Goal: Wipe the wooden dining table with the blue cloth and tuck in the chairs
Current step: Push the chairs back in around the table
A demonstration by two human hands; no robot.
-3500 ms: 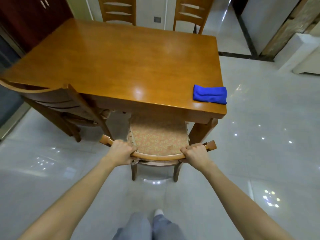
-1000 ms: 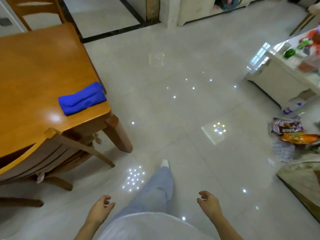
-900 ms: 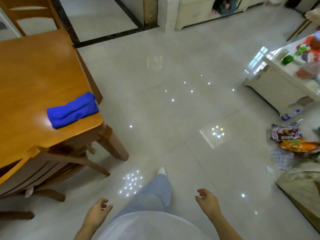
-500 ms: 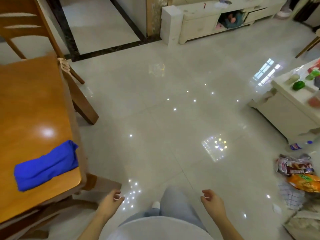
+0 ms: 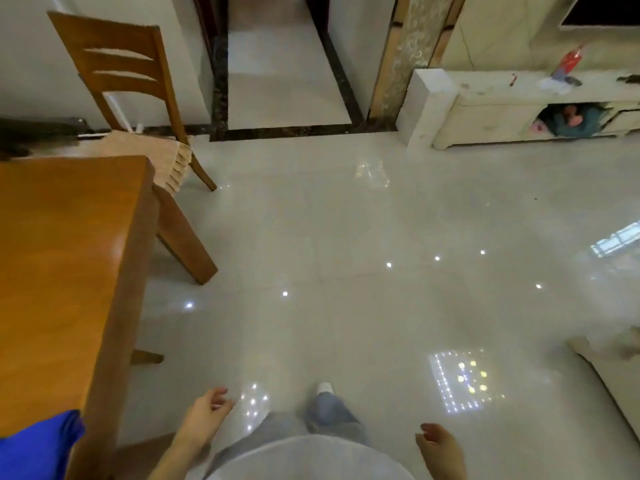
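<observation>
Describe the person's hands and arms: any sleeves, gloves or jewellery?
Both are bare: the left hand and right hand wear no gloves, and no sleeve, watch or ring shows. Below them are a white top and grey-blue trousers.

Both hands (image 5: 207,415) low, fingers (image 5: 221,396) loose

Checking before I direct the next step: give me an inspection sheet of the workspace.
Surface: wooden table, glossy top, at left.
Job's things: blue cloth lies on the table's near corner, untouched; chair at the far end, seat showing past the table edge, apparently not tucked.
Clutter: red object on the cabinet top.
Hands: left hand and right hand hang relaxed, holding nothing.
Cables: nothing seen.
Surroundings: shiny tiled floor; pale cabinet; doorway ahead.
</observation>
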